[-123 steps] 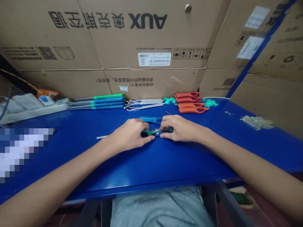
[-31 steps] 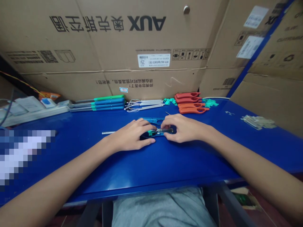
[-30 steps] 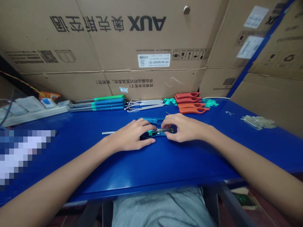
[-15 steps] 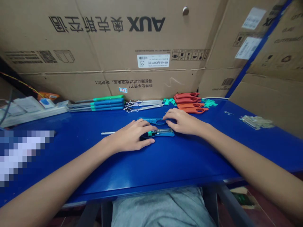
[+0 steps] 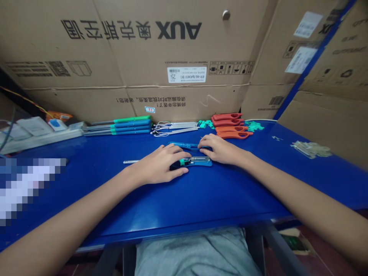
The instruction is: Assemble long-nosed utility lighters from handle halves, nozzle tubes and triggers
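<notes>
Drawn back off the clear piece, my right hand (image 5: 220,150) now sits higher, fingers loosely spread, its tips at the end of a second blue shell (image 5: 184,145); it pinches nothing that I can see. My left hand (image 5: 156,165) lies spread across the left part of the blue plastic shell (image 5: 205,163), which rests flat on the surface (image 5: 201,199); its fingertips reach a green piece (image 5: 182,162), though I can't tell whether they grip it or only rest there. A clear piece (image 5: 197,159) lies in the shell just right of the green one; a metal rod (image 5: 130,162) sticks out left from under my palm. A flat, even press from the left hand should keep the shell from sliding on this slick top, and light fingertips should keep the small pieces seated. Beyond the shell lie a row of blue handles (image 5: 132,124), thin metal wires (image 5: 175,127) and red handles (image 5: 230,126); the second shell sits just past it, so there's little room on that side; toward me, the near edge of the surface is well away, with my forearms across that stretch.
</notes>
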{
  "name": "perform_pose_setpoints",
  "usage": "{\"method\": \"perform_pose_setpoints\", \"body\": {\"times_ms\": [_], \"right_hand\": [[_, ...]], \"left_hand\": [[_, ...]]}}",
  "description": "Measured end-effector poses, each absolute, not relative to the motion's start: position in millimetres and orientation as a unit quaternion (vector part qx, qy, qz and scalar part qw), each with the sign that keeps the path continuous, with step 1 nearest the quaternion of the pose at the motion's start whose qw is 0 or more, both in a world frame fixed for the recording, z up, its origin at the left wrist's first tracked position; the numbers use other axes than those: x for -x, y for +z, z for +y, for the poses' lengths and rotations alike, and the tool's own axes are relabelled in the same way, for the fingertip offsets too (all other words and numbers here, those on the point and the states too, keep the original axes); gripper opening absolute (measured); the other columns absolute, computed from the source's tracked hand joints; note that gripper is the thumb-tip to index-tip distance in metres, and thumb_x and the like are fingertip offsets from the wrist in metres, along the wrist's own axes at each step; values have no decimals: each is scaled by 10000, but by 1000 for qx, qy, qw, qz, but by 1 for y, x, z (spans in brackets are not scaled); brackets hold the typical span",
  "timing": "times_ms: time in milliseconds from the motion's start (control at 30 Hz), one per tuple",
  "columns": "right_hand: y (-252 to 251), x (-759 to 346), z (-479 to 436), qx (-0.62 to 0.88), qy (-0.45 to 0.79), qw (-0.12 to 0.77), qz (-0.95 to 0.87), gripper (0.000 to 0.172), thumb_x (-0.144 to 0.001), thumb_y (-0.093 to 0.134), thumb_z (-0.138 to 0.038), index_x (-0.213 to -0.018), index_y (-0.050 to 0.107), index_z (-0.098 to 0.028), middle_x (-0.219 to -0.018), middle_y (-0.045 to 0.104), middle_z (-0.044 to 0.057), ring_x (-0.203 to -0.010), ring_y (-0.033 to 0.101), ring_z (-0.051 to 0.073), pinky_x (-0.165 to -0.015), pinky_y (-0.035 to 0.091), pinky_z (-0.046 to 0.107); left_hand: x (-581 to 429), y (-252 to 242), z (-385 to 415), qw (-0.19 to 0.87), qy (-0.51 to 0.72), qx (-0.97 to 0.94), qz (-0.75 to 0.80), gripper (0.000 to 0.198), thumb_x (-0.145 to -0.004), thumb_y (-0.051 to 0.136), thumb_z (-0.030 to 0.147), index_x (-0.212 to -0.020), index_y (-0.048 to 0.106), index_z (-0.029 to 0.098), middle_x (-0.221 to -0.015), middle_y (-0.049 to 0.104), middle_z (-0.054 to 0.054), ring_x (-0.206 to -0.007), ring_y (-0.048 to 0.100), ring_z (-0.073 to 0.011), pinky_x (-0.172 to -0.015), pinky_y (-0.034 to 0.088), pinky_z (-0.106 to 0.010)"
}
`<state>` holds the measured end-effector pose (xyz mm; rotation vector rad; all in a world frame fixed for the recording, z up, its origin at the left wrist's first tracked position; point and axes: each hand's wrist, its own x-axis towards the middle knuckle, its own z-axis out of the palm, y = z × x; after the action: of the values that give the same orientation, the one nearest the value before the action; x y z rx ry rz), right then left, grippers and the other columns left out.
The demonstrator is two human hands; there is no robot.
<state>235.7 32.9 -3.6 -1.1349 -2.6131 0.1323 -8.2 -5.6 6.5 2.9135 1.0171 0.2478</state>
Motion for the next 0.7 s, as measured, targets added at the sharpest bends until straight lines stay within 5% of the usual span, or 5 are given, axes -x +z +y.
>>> {"method": "perform_pose_setpoints", "body": {"times_ms": [433, 567, 700], "right_hand": [[10, -234, 24, 410, 89, 408, -811, 201, -946, 448, -251, -1007, 612, -151, -879, 675, 59, -773, 626, 175, -703, 469, 287], [8, -233, 25, 411, 55, 431, -801, 171, -928, 484, -259, -1011, 607, -173, -949, 683, 65, -859, 633, 192, -791, 481, 326], [9, -231, 22, 444, -51, 521, -727, 143, -886, 572, -316, -972, 598, -205, -1019, 646, 86, -984, 600, 232, -904, 462, 399]], "left_hand": [[28, 12, 16, -151, 263, -867, 394, 371, -903, 554, 350, -1222, 581, 164, -1180, 628, -127, -1066, 554, -277, -901, 459, -425], [28, 12, 15, -155, 262, -865, 399, 442, -902, 562, 417, -1268, 556, 169, -1185, 654, -129, -1067, 581, -279, -876, 448, -422], [24, 12, 11, -179, 276, -843, 426, 403, -878, 557, 503, -1082, 654, 169, -1044, 706, -111, -983, 618, -276, -824, 434, -399]]}}
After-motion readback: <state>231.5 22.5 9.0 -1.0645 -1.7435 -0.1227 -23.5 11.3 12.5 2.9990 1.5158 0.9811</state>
